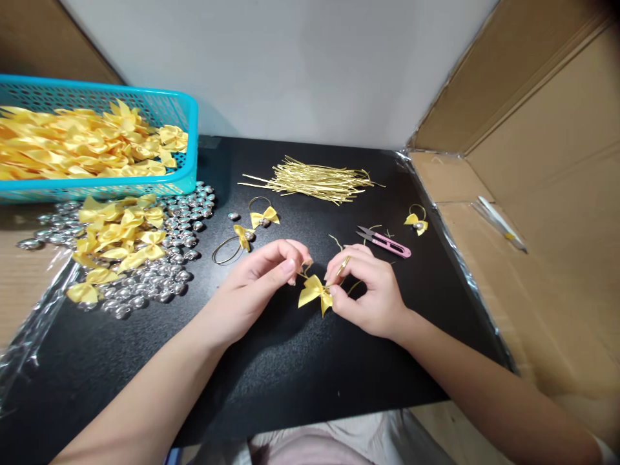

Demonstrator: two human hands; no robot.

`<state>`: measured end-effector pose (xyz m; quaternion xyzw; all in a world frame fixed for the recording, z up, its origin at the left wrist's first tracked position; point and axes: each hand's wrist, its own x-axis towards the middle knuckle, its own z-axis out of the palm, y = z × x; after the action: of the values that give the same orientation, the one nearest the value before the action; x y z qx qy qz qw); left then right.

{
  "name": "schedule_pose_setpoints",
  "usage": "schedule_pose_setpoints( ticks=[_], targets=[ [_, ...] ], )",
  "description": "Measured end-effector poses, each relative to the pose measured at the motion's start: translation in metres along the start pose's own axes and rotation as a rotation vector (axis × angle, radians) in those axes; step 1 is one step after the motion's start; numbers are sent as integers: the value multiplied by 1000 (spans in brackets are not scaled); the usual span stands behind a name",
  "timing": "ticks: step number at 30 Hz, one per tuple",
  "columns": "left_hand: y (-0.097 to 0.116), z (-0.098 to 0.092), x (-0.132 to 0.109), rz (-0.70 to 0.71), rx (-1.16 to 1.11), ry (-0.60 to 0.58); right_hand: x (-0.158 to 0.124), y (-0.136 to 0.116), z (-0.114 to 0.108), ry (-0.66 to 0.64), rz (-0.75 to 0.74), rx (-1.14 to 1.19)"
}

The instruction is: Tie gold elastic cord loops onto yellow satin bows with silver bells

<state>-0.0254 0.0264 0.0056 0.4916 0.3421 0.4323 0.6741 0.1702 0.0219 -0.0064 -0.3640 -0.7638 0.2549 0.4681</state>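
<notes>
Black tabletop (271, 374) backed by a white wall (290, 64), with a brown cardboard panel (533, 194) boxing in the right side. Left hand (256, 284) is at table centre, thumb and fingertips pressed together in a pinch on one end of a gold tie (343, 265). Right hand (372, 297) is just beside it, curled, thumb and forefinger pinching the other part of the same tie at the knot of a yellow bow (312, 292). The bow hangs between the two hands, low over the table, wings angled down-left; whether it touches the surface I cannot tell. Pink snips (387, 244) lie flat just behind the right hand. One finished bow (417, 223) with a gold loop sits right of the snips, near the cardboard edge. Two looped bows (264, 217) lie behind the left hand, a stray silver bead beside them. A bundle of gold ties (314, 179) lies farther back, near the wall. On the left is a teal basket (191, 148) heaped with yellow bows. In front of it is a spread of silver beads (179, 226) with a pile of loose bows (121, 236) on top. Crinkled clear plastic (29, 336) runs along the table's left edge. A slim pale tool (498, 223) rests on the cardboard, too small to identify.
</notes>
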Motion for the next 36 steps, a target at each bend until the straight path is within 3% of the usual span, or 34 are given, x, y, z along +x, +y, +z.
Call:
schedule_pose_setpoints(
  ticks=[9,14,19,23,28,36],
  targets=[
    [1,0,3,-90,-221,37,0,-1,0,8,8,2],
    [-1,0,1,-65,290,66,0,0,0,8,1,-19],
    [4,4,-3,194,806,-114,-1,2,1,3,-23,-42],
    [5,4,-3,314,983,-154,-1,2,2,-1,-23,-54],
    [3,4,-2,331,983,-144,-2,1,3,-15,-15,-72],
    [1,7,-2,64,650,-18,-1,0,0,-31,-16,-63]
  ],
)
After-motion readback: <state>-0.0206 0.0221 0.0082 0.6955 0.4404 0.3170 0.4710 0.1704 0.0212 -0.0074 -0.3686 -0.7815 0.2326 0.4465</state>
